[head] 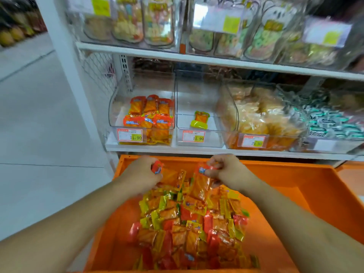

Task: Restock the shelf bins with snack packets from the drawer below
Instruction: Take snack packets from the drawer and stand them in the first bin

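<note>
Over the far end of the orange drawer (pixel 325 186), both forearms reach forward. The left hand (pixel 140 174) and right hand (pixel 226 171) each curl their fingers around red snack packets (pixel 199 186) lifted from the heap. Beyond them sit the shelf bins (pixel 197 133).

The drawer (pixel 307 186) is bright orange. The packets (pixel 189 229) in it are red-topped or yellow-green-topped with orange striped fronts. The left bin (pixel 118 107) is clear and holds red-topped orange packets; the middle bin (pixel 197 91), also clear, holds one yellow-green-ended orange packet (pixel 200 119). Price tags (pixel 130 135) are red-bordered white with a yellow patch. The shelf (pixel 177 149) is white.
</note>
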The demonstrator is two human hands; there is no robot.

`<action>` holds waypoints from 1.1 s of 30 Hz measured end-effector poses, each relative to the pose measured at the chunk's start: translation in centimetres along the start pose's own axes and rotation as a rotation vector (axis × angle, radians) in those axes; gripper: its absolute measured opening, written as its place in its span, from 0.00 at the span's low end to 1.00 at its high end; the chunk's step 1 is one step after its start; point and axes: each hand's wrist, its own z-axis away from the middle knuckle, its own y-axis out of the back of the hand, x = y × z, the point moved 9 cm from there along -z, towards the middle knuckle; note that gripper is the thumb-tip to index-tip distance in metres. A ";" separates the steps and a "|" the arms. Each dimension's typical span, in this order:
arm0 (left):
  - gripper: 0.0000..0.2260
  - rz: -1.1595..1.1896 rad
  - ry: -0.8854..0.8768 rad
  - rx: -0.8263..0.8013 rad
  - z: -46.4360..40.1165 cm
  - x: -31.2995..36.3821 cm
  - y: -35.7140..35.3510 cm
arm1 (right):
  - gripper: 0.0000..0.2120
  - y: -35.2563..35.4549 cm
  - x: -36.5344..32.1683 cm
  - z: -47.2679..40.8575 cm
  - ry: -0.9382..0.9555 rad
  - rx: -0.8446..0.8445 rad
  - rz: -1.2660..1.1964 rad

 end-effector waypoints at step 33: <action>0.15 1.119 0.022 -0.049 4.2 6.5 4.1 | 0.15 3.7 -8.5 3.7 0.026 0.247 -0.738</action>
